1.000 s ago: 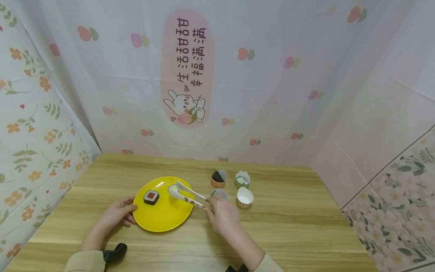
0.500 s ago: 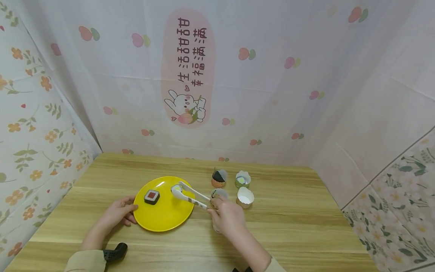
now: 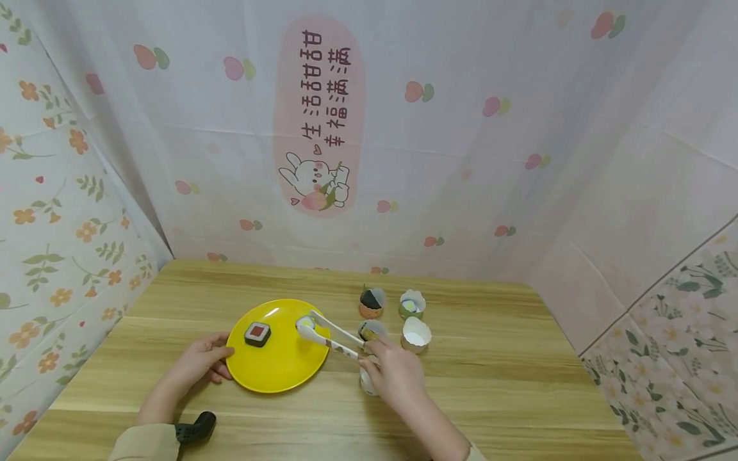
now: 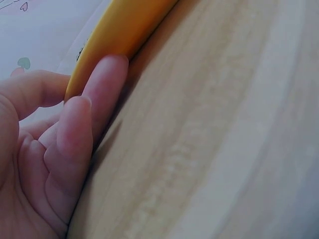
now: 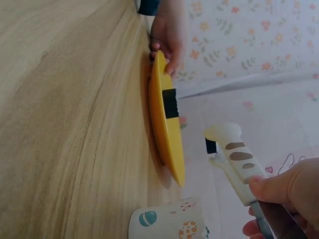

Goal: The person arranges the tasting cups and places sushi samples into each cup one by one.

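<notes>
My left hand (image 3: 202, 358) pinches the left rim of a yellow plate (image 3: 277, 374); in the left wrist view the thumb lies over the rim and fingers sit beneath it. On the plate rests a square sushi roll (image 3: 257, 334) with a red centre and black wrap. My right hand (image 3: 396, 372) grips white tongs (image 3: 341, 347) with brown spots. Between the tongs' tips is a small sushi roll (image 3: 304, 323), white with a dark side (image 5: 211, 146). The right wrist view shows it raised above the plate, apart from it.
Right of the plate stand several paper cups: an orange one (image 3: 371, 310) with a black-and-white piece, a green one (image 3: 411, 314) with a roll, and a brownish one (image 3: 415, 346), white inside. Another cup (image 3: 379, 328) and a nearer cup (image 3: 368, 385) are partly hidden by my right hand.
My right hand has moved a little to the right, carrying the tongs and the small sushi roll from mid-plate toward the plate's right side. The left hand and plate stay put.
</notes>
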### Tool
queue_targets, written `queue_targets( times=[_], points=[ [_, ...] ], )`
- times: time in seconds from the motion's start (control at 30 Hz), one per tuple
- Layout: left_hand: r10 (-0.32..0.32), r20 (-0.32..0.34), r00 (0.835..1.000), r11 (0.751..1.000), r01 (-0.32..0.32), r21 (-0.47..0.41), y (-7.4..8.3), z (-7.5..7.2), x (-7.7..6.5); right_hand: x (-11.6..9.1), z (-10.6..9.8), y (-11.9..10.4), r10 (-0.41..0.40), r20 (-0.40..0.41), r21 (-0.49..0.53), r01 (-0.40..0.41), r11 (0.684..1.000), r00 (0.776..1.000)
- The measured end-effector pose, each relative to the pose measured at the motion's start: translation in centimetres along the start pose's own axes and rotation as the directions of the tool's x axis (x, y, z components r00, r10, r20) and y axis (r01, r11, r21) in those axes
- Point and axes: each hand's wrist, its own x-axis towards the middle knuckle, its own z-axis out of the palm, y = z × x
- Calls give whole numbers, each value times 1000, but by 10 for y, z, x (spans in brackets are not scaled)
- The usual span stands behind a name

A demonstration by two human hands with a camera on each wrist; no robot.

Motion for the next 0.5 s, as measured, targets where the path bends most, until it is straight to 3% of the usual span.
queue_targets(
  times=[0.5],
  points=[
    [-8, -4, 1000, 1000, 8, 5, 0, 1, -1, -13, -7, 11, 32, -28, -24, -33, 999, 999]
  ],
)
